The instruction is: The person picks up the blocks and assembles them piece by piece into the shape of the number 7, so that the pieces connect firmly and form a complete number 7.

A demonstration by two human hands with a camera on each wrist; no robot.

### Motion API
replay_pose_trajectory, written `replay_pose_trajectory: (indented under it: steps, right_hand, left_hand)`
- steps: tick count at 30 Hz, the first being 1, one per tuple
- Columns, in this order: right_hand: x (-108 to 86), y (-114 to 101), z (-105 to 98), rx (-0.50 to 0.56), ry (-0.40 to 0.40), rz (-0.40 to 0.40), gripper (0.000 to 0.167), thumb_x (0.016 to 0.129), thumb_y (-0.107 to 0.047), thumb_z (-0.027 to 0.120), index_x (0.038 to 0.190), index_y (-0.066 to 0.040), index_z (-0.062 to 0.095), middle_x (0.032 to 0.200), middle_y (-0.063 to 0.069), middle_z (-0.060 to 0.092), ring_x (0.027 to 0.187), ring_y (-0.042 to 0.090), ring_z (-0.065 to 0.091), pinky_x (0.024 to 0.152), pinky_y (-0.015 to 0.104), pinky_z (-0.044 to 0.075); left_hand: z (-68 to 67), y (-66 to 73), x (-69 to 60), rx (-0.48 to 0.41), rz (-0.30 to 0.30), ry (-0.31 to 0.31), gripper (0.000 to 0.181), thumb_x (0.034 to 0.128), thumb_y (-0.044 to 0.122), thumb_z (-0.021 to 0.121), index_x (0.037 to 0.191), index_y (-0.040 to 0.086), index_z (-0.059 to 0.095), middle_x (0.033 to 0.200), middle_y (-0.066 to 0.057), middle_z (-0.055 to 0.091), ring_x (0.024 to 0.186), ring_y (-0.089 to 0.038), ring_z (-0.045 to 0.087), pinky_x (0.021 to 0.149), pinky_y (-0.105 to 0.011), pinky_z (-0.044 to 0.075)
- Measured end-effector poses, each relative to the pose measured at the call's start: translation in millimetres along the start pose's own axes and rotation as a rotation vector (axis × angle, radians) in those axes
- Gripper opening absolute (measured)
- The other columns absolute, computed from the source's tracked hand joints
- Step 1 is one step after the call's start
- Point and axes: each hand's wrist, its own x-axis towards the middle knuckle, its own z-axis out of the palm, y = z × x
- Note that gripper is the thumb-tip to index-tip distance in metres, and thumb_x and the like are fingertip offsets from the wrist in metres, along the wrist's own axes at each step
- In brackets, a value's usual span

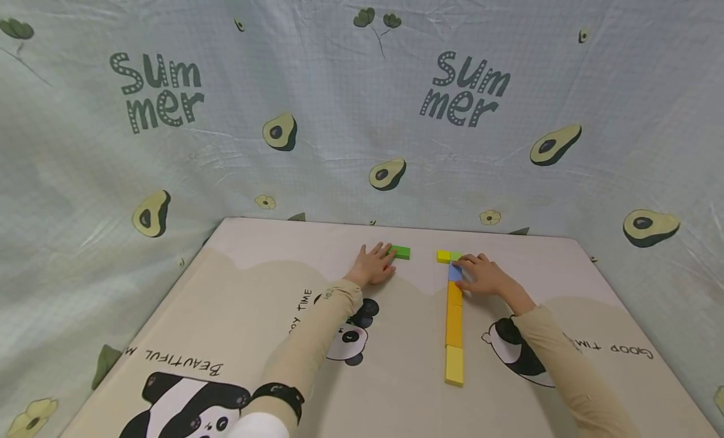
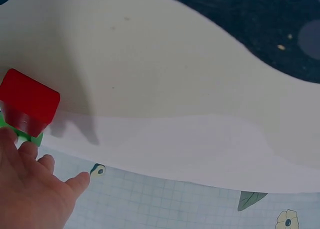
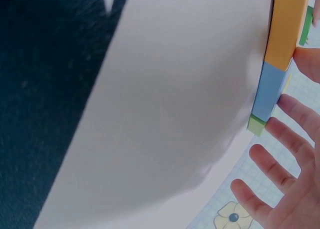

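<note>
In the head view my left hand point(image 1: 373, 266) spreads its fingers at the left end of a green block point(image 1: 402, 252) near the table's far edge. The left wrist view also has a red block point(image 2: 31, 100) beside those fingertips, over part of the green one. My right hand point(image 1: 482, 275) touches the right side of a row of blocks with extended, spread fingers. Its thumb is at an orange block point(image 3: 286, 29), its index finger at a blue block point(image 3: 269, 91), its middle finger by a light green block point(image 3: 256, 125). A small yellow block point(image 1: 444, 256) adjoins the row's far end.
Toward me the row continues with a longer orange block point(image 1: 454, 325) and a yellow block point(image 1: 454, 366). They lie on a pale table cover point(image 1: 396, 388) printed with pandas and lettering. A hanging cloth point(image 1: 339, 98) with avocado prints rises behind the far edge.
</note>
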Motion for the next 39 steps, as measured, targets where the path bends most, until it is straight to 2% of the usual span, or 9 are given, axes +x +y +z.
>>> replay_pose_trajectory:
  steps: [8, 15, 28, 39]
  right_hand:
    - [0.5, 0.6, 0.1, 0.002, 0.001, -0.001, 0.049, 0.082, -0.035, 0.059, 0.123, -0.008, 0.051, 0.125, 0.017, 0.048, 0.106, 0.037, 0.042, 0.085, 0.059, 0.038]
    - [2.4, 1.6, 0.2, -0.002, -0.014, 0.018, 0.051, 0.082, -0.037, 0.059, 0.124, -0.009, 0.051, 0.126, 0.017, 0.047, 0.108, 0.037, 0.042, 0.087, 0.059, 0.037]
    - [2.6, 2.1, 1.9, -0.021, 0.000, 0.013, 0.052, 0.082, -0.038, 0.059, 0.124, -0.009, 0.051, 0.125, 0.016, 0.048, 0.108, 0.037, 0.042, 0.086, 0.059, 0.036]
    - [1.0, -1.8, 2.0, -0.043, 0.011, 0.015, 0.051, 0.082, -0.037, 0.057, 0.125, -0.010, 0.050, 0.126, 0.016, 0.048, 0.107, 0.035, 0.042, 0.085, 0.056, 0.036]
  left_hand:
    - [-2.9, 5.0, 2.1, 0.018, -0.005, -0.016, 0.053, 0.0955, 0.045, 0.022, 0.144, 0.024, 0.014, 0.151, 0.004, 0.011, 0.139, -0.015, 0.009, 0.110, -0.048, 0.016]
    - [-11.0, 9.7, -1.3, 0.011, -0.020, -0.022, 0.053, 0.0957, 0.044, 0.022, 0.144, 0.025, 0.015, 0.151, 0.005, 0.012, 0.139, -0.014, 0.010, 0.110, -0.048, 0.015]
    - [-10.4, 19.8, 6.6, 0.041, -0.020, -0.038, 0.053, 0.0954, 0.046, 0.019, 0.144, 0.026, 0.012, 0.151, 0.005, 0.010, 0.140, -0.013, 0.007, 0.110, -0.048, 0.014]
    - [-14.7, 32.7, 8.2, 0.029, -0.017, -0.017, 0.052, 0.0955, 0.046, 0.020, 0.143, 0.027, 0.015, 0.151, 0.005, 0.014, 0.139, -0.013, 0.009, 0.110, -0.048, 0.015]
